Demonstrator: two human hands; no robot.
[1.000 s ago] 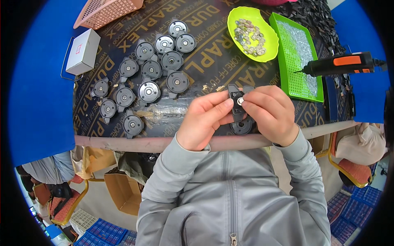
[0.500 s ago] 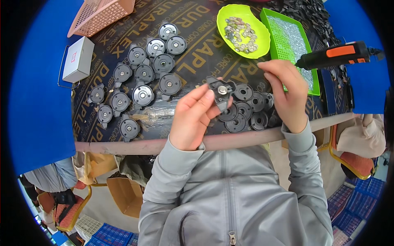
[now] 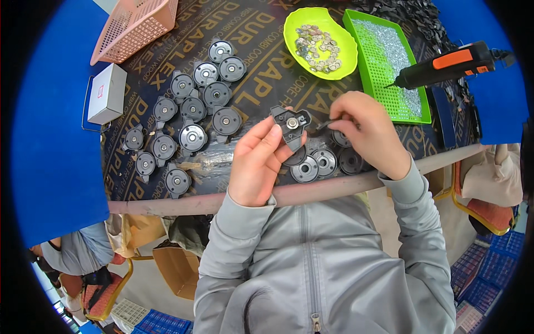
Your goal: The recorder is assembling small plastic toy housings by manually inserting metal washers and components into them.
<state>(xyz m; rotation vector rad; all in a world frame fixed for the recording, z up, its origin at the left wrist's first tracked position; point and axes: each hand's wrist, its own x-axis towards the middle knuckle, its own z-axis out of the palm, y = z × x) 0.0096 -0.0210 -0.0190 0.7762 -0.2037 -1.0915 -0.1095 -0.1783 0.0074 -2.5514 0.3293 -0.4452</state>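
My left hand (image 3: 255, 158) grips a dark grey plastic housing (image 3: 290, 139) with angular ends, holding it tilted above the table. A round metal piece (image 3: 292, 123) sits at the housing's middle. My right hand (image 3: 370, 133) is just right of it, thumb and fingers pinching a small dark flat piece (image 3: 324, 125) that stays apart from the housing. Under and between the hands lie several black plastic discs (image 3: 305, 168) with holes at their centres, partly hidden by the hands. Left of them, several round grey assemblies (image 3: 226, 121) with tabs and metal centres are spread out.
At the back, a yellow-green bowl (image 3: 290, 42) holds small round metal pieces. A green perforated tray (image 3: 378, 97) holds many small silvery parts, with a black and orange electric screwdriver (image 3: 445, 64) above it. Black pieces are heaped far right. A pink basket (image 3: 133, 33) and white box (image 3: 105, 94) stand left.
My right hand has come left and down from beside the green tray towards the housing, and a small dark piece now shows in its fingers. My left hand still holds the housing, turned slightly.
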